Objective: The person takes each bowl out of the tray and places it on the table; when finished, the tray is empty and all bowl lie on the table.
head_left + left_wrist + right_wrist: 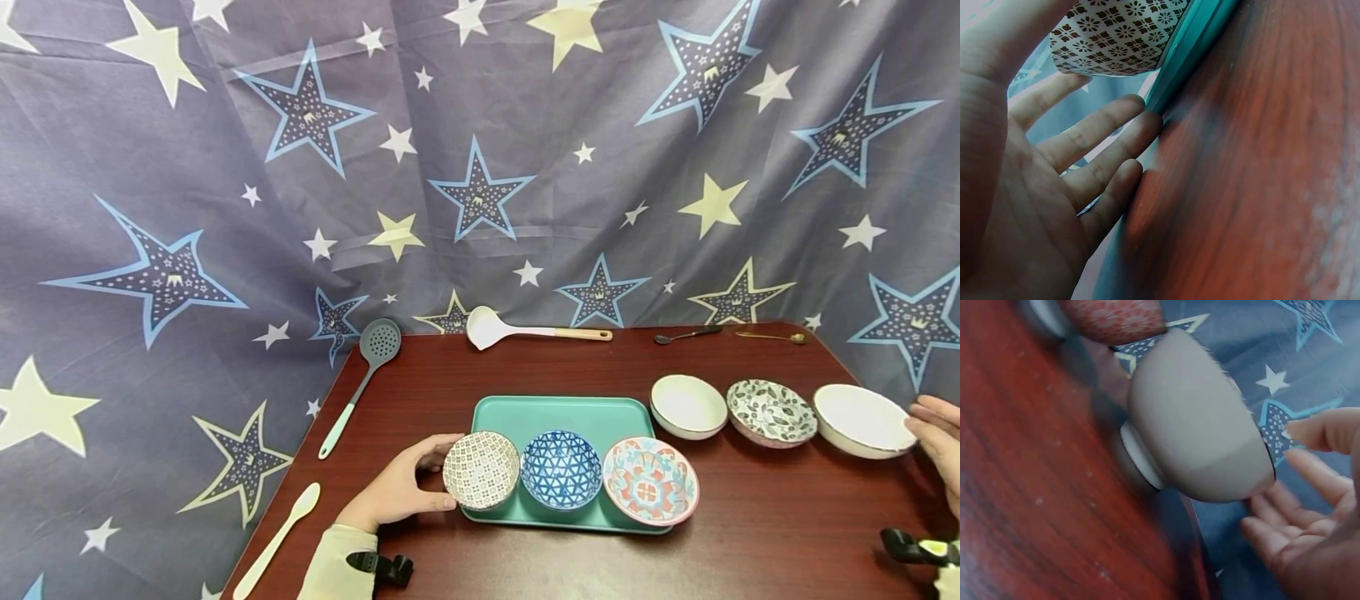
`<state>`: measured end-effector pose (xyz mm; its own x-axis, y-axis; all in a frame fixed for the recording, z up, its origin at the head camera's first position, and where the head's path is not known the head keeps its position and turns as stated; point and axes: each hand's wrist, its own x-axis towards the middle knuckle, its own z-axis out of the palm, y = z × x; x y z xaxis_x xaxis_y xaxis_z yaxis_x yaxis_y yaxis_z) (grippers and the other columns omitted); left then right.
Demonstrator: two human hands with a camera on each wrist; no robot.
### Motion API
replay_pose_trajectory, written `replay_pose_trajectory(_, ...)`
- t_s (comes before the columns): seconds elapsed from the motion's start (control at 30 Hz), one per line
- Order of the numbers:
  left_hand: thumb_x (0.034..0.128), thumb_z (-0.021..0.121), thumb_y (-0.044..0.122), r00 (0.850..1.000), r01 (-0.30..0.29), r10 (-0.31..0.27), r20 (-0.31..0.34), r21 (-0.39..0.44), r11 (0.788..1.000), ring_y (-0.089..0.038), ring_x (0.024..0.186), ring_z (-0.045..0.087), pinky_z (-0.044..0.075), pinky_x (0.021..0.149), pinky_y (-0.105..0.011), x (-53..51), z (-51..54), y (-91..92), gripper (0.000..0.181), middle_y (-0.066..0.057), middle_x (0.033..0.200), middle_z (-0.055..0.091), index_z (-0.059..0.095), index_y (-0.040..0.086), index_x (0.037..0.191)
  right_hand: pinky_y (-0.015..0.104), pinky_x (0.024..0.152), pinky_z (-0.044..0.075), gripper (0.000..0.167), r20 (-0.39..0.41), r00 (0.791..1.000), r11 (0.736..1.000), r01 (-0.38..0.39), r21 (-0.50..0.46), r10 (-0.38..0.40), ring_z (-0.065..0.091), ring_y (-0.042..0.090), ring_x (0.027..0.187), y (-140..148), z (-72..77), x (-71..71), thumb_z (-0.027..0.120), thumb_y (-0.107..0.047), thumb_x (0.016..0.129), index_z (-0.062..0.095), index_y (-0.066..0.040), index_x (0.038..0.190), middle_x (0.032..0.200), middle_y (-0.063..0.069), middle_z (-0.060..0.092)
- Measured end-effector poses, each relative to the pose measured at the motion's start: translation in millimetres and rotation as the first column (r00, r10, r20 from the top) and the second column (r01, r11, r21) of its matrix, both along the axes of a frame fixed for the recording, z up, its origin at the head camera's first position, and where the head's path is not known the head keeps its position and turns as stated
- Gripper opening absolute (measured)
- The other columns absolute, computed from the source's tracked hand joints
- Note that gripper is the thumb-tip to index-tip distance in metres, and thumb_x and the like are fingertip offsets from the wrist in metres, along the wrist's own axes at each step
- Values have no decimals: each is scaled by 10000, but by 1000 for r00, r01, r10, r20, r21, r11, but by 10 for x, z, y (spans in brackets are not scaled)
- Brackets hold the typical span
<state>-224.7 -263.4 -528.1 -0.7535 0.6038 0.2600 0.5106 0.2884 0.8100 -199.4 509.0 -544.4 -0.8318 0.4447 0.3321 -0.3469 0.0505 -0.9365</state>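
Left hand, fingers loosely extended and parted, thumb nearside, contact unclear; brown-patterned bowl just rightward, round, without long axis, at left end of green tray. Farther right, blue bowl, then floral bowl. Opposite side: right hand, fingers spread, gripping nothing; rightmost white bowl just leftward, contact likewise unclear

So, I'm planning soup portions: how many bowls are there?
6. On the tray: brown-patterned bowl, blue bowl, red-patterned bowl. Right of it: first white bowl, leafy bowl, last white bowl beside the right hand. None seems hidden.
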Motion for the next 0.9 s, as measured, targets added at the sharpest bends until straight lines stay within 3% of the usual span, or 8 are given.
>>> replay_pose_trajectory(0.03, 806, 920, 191, 1000, 1, -1, -2, -2, 1000, -260, 1173, 641, 520, 983, -377, -1, -3, -1, 863, -46, 1435, 616, 494, 157, 1555, 14, 843, 401, 464, 6, 996, 994, 84, 70, -85, 585, -148, 954, 3, -24, -33, 536, 35, 1029, 678, -323, 1288, 1072, -283, 643)
replay_pose_trajectory(0.1, 808, 920, 195, 1000, -1, 1, -3, -8, 1000, -252, 1174, 641, 521, 983, -380, -6, -10, -4, 862, -38, 1436, 616, 493, 166, 1557, 16, 879, 396, 454, -2, 968, 951, 245, 187, -249, 572, -137, 1009, 3, -65, -98, 556, 1, 1030, 653, -276, 1377, 1124, -287, 626)
replay_pose_trajectory(0.13, 810, 920, 202, 1000, -4, 4, -1, -13, 1000, -246, 1175, 642, 521, 984, -379, -9, -16, -7, 861, -28, 1437, 615, 493, 174, 1557, 26, 911, 392, 447, -5, 959, 938, 279, 208, -284, 570, -125, 1045, 15, -85, -127, 556, -25, 1043, 632, -253, 1419, 1161, -278, 620)
replay_pose_trajectory(0.27, 815, 919, 222, 1000, -15, 15, 7, -30, 999, -226, 1181, 640, 518, 991, -368, -21, -31, -19, 859, 5, 1442, 611, 491, 196, 1559, 50, 974, 376, 434, -16, 935, 915, 350, 202, -354, 553, -67, 1141, -63, -21, -150, 578, -72, 1046, 605, -157, 1470, 1214, -245, 623)
replay_pose_trajectory(0.43, 813, 921, 228, 1000, -8, 8, 5, -24, 1000, -235, 1181, 641, 519, 988, -361, -25, -35, -19, 860, 0, 1441, 612, 492, 186, 1558, 47, 954, 383, 413, -1, 928, 916, 369, 157, -374, 561, -63, 1106, -352, 254, -49, 585, -53, 1043, 626, -129, 1446, 1147, -261, 639)
replay_pose_trajectory(0.67, 803, 926, 210, 1000, -7, 7, -9, -9, 1000, -241, 1165, 642, 520, 976, -360, -9, -21, -13, 862, -29, 1425, 624, 500, 173, 1551, 53, 847, 441, 405, -80, 957, 958, 269, -103, -278, 656, -25, 927, -724, 587, 37, 610, 141, 961, 711, -44, 1306, 992, -140, 733)
replay_pose_trajectory(0.77, 800, 928, 203, 1000, -8, 8, -1, -4, 1000, -238, 1164, 641, 517, 981, -356, -6, -22, -15, 865, -32, 1419, 626, 501, 172, 1551, 86, 823, 499, 405, -157, 971, 961, 139, -238, -180, 699, 27, 875, -822, 652, 45, 596, 218, 928, 712, 19, 1262, 979, -41, 770)
replay_pose_trajectory(0.9, 802, 929, 213, 1000, -12, 12, 5, -9, 1000, -231, 1168, 641, 519, 979, -350, -11, -30, -20, 865, -20, 1420, 626, 500, 178, 1552, 132, 797, 545, 421, -248, 969, 960, -78, -268, 9, 738, 81, 876, -930, 706, 40, 562, 268, 920, 687, 60, 1263, 1018, 43, 788)
